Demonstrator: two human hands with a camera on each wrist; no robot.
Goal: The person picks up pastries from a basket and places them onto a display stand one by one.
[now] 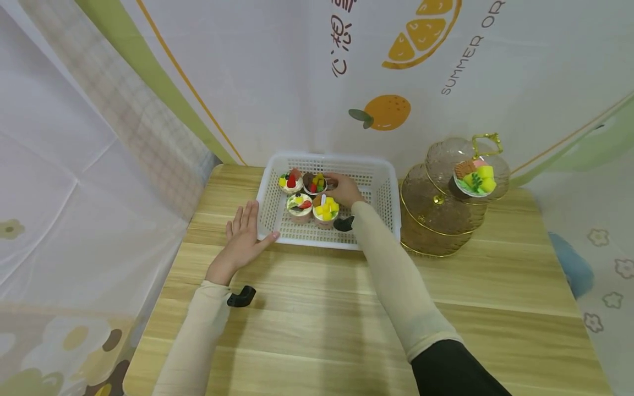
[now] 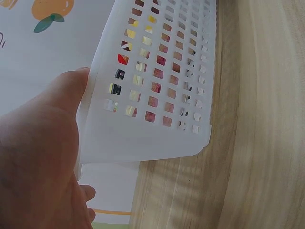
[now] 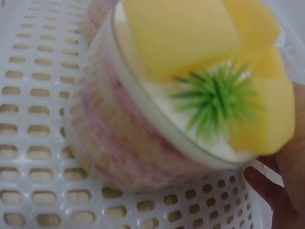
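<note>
A white perforated basket (image 1: 337, 240) holds several dessert cups topped with fruit. My left hand (image 1: 240, 236) rests at its front left corner, fingers straight along the left side and thumb at the front rim. In the left wrist view, the thumb (image 2: 71, 88) lies against the rim. My right hand (image 1: 345, 190) reaches into the basket and grips the back dessert cup (image 1: 313, 183) with dark brown and green toppings by its right side. Just in front stands the cup with yellow cubes (image 1: 325, 210), which partly hides the right hand in the right wrist view.
Right of the basket stands a tiered, gold-rimmed stand (image 1: 436, 225). On its upper tier sits another dessert cup (image 1: 474, 178) with yellow cubes. A printed cloth (image 1: 297, 82) hangs behind the wooden table (image 1: 297, 330).
</note>
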